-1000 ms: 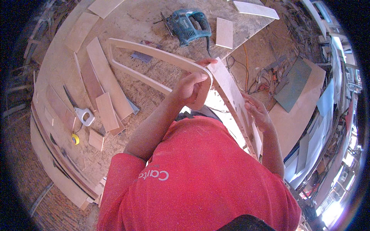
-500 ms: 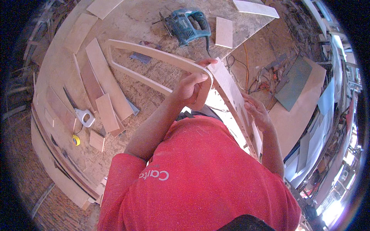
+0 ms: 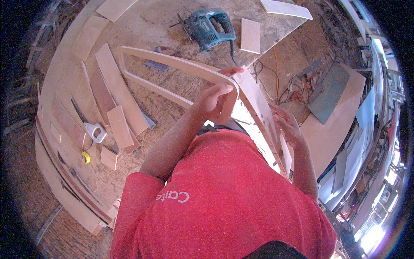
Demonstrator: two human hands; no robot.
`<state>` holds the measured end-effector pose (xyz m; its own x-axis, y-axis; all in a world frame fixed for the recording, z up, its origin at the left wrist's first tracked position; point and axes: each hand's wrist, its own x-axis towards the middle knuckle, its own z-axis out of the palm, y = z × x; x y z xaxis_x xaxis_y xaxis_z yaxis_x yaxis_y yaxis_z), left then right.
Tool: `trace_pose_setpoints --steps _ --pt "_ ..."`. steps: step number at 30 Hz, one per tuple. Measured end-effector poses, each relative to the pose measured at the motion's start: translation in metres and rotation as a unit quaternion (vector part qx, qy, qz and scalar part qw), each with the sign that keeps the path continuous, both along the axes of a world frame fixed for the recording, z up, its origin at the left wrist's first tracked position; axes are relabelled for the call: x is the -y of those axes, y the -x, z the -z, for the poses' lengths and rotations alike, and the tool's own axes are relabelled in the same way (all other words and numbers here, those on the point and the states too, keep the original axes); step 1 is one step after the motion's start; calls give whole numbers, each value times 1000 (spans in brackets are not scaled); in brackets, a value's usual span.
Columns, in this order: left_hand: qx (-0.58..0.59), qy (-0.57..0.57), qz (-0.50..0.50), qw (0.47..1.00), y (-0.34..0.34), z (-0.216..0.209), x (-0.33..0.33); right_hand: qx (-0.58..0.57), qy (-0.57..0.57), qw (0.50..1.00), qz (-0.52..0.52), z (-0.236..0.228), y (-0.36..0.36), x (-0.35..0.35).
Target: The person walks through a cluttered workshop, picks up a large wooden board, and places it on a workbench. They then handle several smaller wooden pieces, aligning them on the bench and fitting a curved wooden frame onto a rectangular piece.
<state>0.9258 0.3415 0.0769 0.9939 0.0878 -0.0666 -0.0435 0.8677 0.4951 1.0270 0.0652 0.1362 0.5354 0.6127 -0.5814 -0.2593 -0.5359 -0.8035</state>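
My left hand [image 3: 212,97] is closed around the rounded end of a long, narrow plywood frame [image 3: 172,61]. The frame's other end reaches out over the workbench to the left. Against that rounded end, or very near it, lies the far tip of a pale wooden board [image 3: 255,93], which slants back toward my body. My right hand [image 3: 286,125] grips this board's right side, the fingers partly hidden behind its edge. A thin pale strip [image 3: 285,151] shows beneath the right palm; what it is I cannot tell.
On the workbench [image 3: 159,108] stands a teal jigsaw [image 3: 211,28] beyond the frame. Loose wooden pieces [image 3: 120,125], a white-handled handsaw [image 3: 95,131] and a yellow tape measure [image 3: 86,157] lie left. Cords and a dark green sheet [image 3: 330,93] are on the floor at right.
Hardly anything differs. Both hands keep their hold, and the frame and board have shifted only very slightly.
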Motion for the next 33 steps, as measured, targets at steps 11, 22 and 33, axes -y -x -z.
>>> trace_pose_setpoints --steps 11,22,33 --pt "50 -16 59 997 -3 -1 -7 -39 -51 998 8 15 5 -2" --pt "-135 16 -29 990 -11 -23 10 16 -83 992 93 30 -33 7" --pt "-157 -400 -134 893 5 -46 24 -28 -122 992 2 42 -94 -20"
